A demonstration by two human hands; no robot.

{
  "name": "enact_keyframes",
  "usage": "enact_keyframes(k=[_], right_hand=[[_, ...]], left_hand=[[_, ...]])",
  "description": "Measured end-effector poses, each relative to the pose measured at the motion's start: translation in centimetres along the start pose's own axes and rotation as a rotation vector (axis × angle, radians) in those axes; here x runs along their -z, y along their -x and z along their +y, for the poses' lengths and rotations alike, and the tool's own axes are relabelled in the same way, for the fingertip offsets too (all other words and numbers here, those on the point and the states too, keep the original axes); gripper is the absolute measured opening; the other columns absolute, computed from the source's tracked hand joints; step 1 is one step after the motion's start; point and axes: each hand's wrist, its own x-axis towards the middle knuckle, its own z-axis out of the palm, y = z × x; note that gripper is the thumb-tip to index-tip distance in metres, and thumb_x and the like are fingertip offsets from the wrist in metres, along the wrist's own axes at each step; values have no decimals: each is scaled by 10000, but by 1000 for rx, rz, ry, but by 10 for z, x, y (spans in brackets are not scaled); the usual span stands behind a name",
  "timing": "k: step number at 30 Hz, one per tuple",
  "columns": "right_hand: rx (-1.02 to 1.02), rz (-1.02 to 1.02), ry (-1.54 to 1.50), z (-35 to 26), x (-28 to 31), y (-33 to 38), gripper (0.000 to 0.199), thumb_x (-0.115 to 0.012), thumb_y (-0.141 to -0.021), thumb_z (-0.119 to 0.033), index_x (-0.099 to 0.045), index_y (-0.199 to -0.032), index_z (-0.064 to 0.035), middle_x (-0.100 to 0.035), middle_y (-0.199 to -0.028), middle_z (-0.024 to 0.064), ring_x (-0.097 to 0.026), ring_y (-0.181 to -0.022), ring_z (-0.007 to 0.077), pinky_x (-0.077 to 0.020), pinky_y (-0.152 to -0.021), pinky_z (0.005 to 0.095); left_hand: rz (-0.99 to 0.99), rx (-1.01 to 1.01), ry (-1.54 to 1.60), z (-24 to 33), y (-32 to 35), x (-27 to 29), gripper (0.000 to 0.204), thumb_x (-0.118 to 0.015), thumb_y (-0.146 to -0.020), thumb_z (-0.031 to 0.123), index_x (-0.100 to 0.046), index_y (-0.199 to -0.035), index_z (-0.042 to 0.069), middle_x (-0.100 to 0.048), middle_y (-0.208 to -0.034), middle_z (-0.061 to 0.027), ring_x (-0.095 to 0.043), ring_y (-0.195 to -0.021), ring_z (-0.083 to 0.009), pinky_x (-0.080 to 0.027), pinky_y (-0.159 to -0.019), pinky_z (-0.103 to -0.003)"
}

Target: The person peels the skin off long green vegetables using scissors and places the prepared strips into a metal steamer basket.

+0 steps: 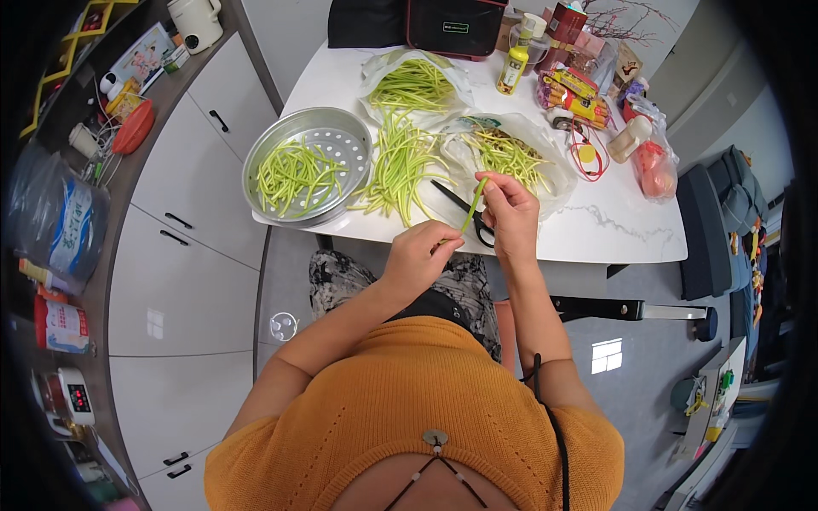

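Observation:
Both hands hold one green stalk over the near edge of the white table. My left hand pinches its lower end. My right hand grips its upper end between thumb and fingers. Black scissors lie on the table just behind the hands. A round perforated metal tray at the left holds cut green pieces. A loose pile of long stalks lies beside it. A clear bag with trimmings sits behind my right hand.
Another bag of green stalks lies farther back. Bottles, snack packets and a black bag crowd the table's far side. White cabinets with a cluttered counter run along the left. A dark chair stands at the right.

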Motion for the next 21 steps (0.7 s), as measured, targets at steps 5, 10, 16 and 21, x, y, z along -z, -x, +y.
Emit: enact_keyframes(k=[5, 10, 16, 21], right_hand=[[-46, -25, 53, -2, 0, 3, 121, -571, -841, -48, -654, -925, -20, -573, -723, -2, -423, -507, 27, -320, -432, 180], [488, -127, 704, -13, -8, 0, 144, -604, -771, 9, -670, -892, -36, -631, -808, 99, -604, -695, 179, -465, -592, 255], [529, -110, 695, -10, -12, 4, 135, -620, -772, -3, -670, -894, -32, -638, -822, 93, -615, -714, 171, -469, -594, 253], [287, -70, 634, 3, 8, -3, 160, -613, -784, -24, -659, -937, -36, -643, -837, 87, -597, -680, 143, -464, -594, 240]], left_hand=[[-34, 110, 12, -4, -2, 1, 124, -687, -728, 32, -605, -817, 4, -619, -739, -77, -584, -629, -142, -464, -588, -246], [-40, 132, -39, -8, -10, 9, 172, -670, -755, 77, -567, -871, 2, -611, -790, -89, -597, -722, -180, -472, -686, -275], [-17, 145, -21, -11, -16, 17, 160, -588, -829, 94, -586, -957, -2, -622, -817, -93, -603, -740, -165, -472, -695, -269], [-131, 283, 111, -18, -18, 25, 206, -535, -879, 139, -587, -989, -27, -635, -837, -93, -599, -756, -142, -470, -679, -248]])
